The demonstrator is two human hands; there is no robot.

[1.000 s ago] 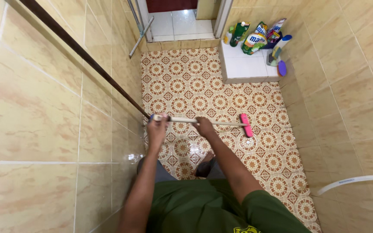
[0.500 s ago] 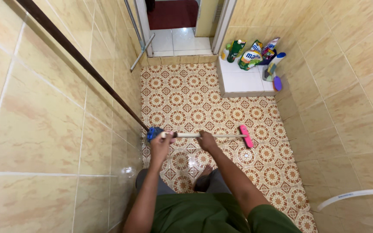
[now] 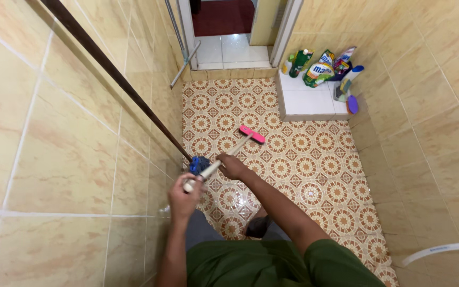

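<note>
I hold a long-handled scrub brush with a pale wooden handle [image 3: 237, 148] and a pink head [image 3: 252, 134]. My left hand [image 3: 185, 197] grips the near end of the handle. My right hand [image 3: 232, 166] grips it further along. The pink head rests on the patterned orange floor tiles [image 3: 293, 170], pointing away toward the doorway. A second, dark brown pole [image 3: 118, 79] leans along the left wall, ending in a blue mop head [image 3: 198, 165] right by my hands.
Beige tiled walls close in on both sides. A raised white step [image 3: 306, 101] at the far right carries several cleaning bottles and pouches [image 3: 322, 66]. A squeegee [image 3: 184, 64] leans by the doorway [image 3: 229, 32]. A white pipe [image 3: 442, 250] crosses the lower right.
The brush swung from lying crosswise with its head at the right to pointing forward, head now nearer the middle of the floor. My left hand drew back toward me.
</note>
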